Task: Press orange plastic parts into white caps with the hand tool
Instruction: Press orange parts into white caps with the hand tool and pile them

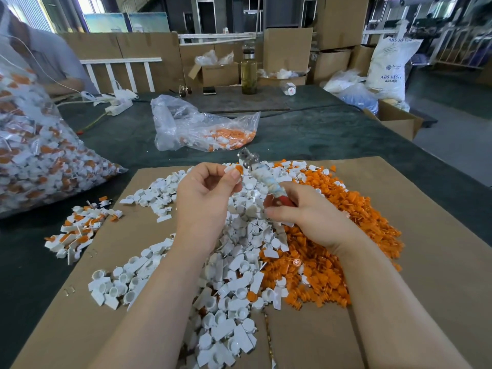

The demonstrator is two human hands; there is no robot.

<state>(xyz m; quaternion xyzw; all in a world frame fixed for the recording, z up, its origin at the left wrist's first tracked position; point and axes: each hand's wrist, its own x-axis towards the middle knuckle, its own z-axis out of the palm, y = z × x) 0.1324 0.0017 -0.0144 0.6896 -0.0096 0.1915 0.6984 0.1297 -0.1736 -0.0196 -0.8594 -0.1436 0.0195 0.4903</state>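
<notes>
White and orange meet at the fingertips of the left hand (206, 187), which pinches a white cap (229, 169) with an orange plastic part (238, 169) sitting at its end, raised above the heaps. Just to its right, the right hand (308, 214) curls round the red grip of the hand tool (262, 177); the tool's shaft is wrapped in pale cloth or tape and its metal head points up and away, close beside the held cap but not visibly touching it.

Beneath both hands a heap of white caps (234, 275) spreads across a sheet of brown cardboard (412, 302), and a heap of orange parts (340, 249) lies against its right side. A smaller pile of joined white-and-orange pieces (77, 230) sits at the cardboard's left edge, partly on the dark green table cover (306, 131). Further left leans a large clear bag (34, 155) packed with such pieces. Beyond the cardboard lies a smaller, slack plastic bag (197, 126) holding orange and white parts. At the far edge stands a tall glass bottle (249, 73), with another person's sleeve (53, 57) at the upper left.
</notes>
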